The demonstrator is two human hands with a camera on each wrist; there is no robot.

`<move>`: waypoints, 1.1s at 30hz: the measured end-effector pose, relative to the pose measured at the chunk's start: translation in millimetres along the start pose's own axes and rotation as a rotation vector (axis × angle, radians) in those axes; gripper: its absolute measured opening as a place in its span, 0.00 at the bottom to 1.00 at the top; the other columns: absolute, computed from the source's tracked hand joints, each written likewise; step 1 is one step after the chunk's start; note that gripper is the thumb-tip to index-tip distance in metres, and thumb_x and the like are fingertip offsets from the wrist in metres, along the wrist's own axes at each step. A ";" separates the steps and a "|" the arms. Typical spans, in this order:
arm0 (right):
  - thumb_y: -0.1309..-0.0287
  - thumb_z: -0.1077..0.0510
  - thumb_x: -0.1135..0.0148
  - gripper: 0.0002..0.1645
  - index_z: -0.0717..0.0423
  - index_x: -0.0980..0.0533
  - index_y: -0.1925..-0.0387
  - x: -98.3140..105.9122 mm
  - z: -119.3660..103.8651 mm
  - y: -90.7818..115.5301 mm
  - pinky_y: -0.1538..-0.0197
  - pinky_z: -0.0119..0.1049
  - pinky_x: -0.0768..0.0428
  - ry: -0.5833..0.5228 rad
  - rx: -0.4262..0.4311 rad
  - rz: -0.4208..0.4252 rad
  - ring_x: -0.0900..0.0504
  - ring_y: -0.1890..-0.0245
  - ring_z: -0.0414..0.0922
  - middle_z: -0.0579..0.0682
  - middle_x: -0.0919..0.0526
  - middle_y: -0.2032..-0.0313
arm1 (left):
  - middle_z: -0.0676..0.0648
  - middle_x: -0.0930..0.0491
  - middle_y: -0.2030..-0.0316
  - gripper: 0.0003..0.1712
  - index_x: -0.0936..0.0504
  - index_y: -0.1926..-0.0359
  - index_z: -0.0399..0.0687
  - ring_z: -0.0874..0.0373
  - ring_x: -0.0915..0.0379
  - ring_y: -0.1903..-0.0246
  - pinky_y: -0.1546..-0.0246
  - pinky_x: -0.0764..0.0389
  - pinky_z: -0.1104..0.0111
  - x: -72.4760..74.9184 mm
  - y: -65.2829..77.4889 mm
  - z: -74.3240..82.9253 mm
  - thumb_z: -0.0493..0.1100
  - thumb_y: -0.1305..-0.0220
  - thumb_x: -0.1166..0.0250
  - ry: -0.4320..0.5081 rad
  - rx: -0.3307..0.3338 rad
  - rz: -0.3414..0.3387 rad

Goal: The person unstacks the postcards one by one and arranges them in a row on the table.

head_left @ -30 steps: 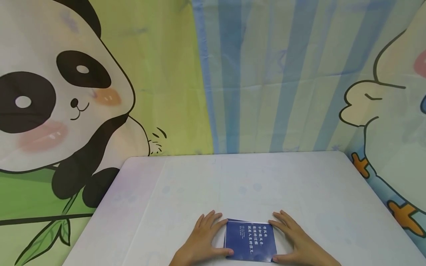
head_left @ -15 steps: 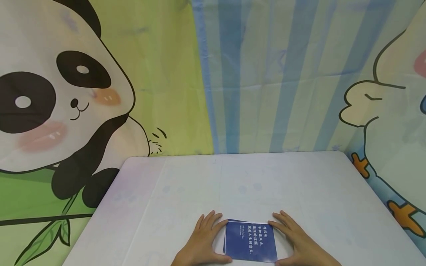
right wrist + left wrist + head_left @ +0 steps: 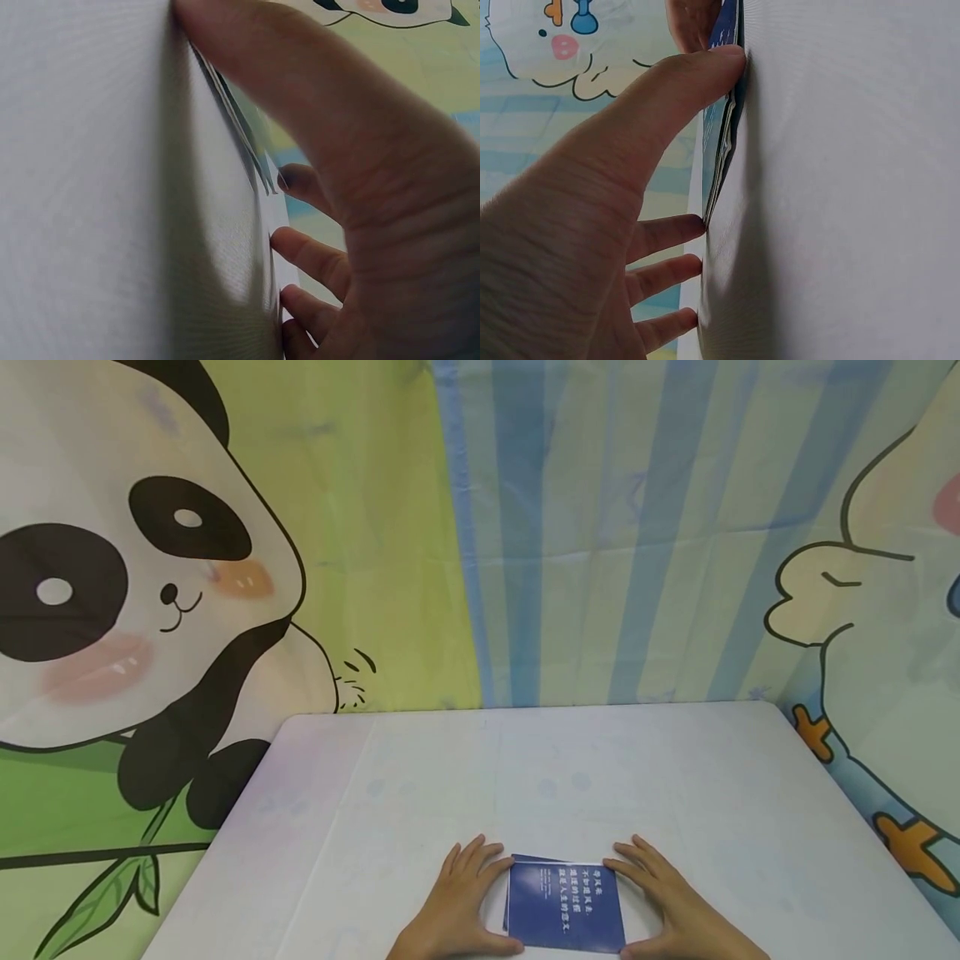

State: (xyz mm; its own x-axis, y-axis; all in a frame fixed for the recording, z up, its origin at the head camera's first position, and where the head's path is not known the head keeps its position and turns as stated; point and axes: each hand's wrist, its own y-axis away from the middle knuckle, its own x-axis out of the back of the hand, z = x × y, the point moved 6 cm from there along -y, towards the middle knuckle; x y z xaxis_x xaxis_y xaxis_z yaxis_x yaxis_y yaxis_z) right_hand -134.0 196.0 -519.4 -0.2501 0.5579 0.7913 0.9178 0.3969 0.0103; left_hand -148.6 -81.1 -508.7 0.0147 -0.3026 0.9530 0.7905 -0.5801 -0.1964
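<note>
A small stack of blue cards (image 3: 564,910) with white Chinese writing lies near the front of the white table. My left hand (image 3: 457,902) holds its left side, index fingertip at the far corner and thumb at the near one. On the other side, my right hand (image 3: 667,902) spans the right edge in the same way. The lower card peeks out at the far and left edges, slightly askew. In the left wrist view, layered card edges (image 3: 724,142) show between thumb and index finger. The right wrist view shows thin card edges (image 3: 232,112) beside the thumb.
The white table (image 3: 420,777) extends back to a cloth backdrop (image 3: 570,527) with yellow and blue stripes. A printed panda (image 3: 172,610) covers the left wall, and a pale cartoon figure (image 3: 885,693) the right.
The thumbs have shifted slightly to the near corners, and the top card has turned a little, baring more of the lower card at the left. Over the last half second almost nothing moves.
</note>
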 end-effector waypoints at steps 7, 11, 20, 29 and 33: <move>0.67 0.28 0.25 0.57 0.42 0.33 0.33 -0.4 1.8 0.1 0.46 0.76 0.39 -0.003 0.025 0.028 0.47 0.31 0.62 0.57 0.37 0.31 | 0.53 0.30 0.39 0.51 0.27 0.37 0.56 0.46 0.39 0.34 0.38 0.37 0.44 2.5 0.6 2.2 0.76 0.60 0.31 0.032 -0.050 0.058; 0.67 0.27 0.25 0.58 0.46 0.32 0.34 1.7 0.6 -0.2 0.46 0.74 0.36 0.019 0.085 0.092 0.49 0.32 0.48 0.56 0.33 0.33 | 0.54 0.30 0.38 0.57 0.30 0.34 0.52 0.47 0.39 0.34 0.38 0.36 0.45 2.1 -0.5 2.0 0.78 0.61 0.32 0.003 -0.051 0.066; 0.59 0.34 0.25 0.56 0.41 0.39 0.29 -1.1 -3.9 3.0 0.44 0.77 0.42 -0.151 -0.014 -0.036 0.46 0.32 0.67 0.61 0.42 0.29 | 0.54 0.31 0.38 0.60 0.31 0.33 0.50 0.49 0.39 0.34 0.38 0.37 0.46 0.3 -0.3 0.8 0.79 0.64 0.31 -0.003 -0.042 0.060; 0.62 0.33 0.24 0.56 0.39 0.37 0.30 0.3 -3.7 2.5 0.44 0.79 0.47 -0.110 -0.009 0.030 0.46 0.34 0.65 0.57 0.36 0.33 | 0.54 0.32 0.36 0.57 0.34 0.32 0.52 0.48 0.42 0.32 0.35 0.40 0.44 -4.2 -1.2 -1.7 0.79 0.56 0.35 0.104 0.038 -0.008; 0.63 0.27 0.28 0.59 0.38 0.39 0.29 2.5 -3.2 2.1 0.49 0.65 0.30 -0.022 -0.013 0.056 0.39 0.43 0.49 0.36 0.29 0.48 | 0.50 0.33 0.34 0.50 0.36 0.30 0.53 0.47 0.44 0.31 0.35 0.40 0.45 -6.3 -2.8 -3.6 0.76 0.46 0.40 0.204 0.091 -0.042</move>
State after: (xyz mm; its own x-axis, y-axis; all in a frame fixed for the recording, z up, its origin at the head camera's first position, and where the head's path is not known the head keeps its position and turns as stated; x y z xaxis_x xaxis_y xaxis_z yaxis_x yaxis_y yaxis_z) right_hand -131.7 195.8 -515.5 -0.2053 0.5947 0.7773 0.9343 0.3556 -0.0254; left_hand -153.1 -80.2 -515.0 -0.1360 -0.4313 0.8919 0.8396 -0.5280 -0.1273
